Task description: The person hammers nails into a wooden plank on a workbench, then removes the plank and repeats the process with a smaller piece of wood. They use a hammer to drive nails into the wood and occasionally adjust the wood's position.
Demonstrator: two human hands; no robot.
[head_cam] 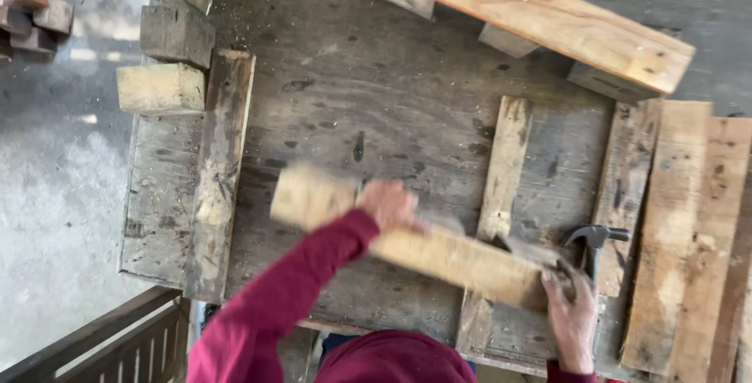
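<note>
Your left hand (pixel 388 204) grips the blurred plank (pixel 407 246); your right hand (pixel 573 316) clenches a hammer (pixel 595 246) at its far end, over the weathered workbench (pixel 376 101), concrete floor (pixel 55 195) left.

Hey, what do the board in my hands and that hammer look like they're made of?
The board, held by the left hand and right hand, looks like pale, rough, unfinished wood, with visible grain and a worn end. The hammer has a dark grey, dull claw head, probably steel; its handle is mostly hidden.
</note>
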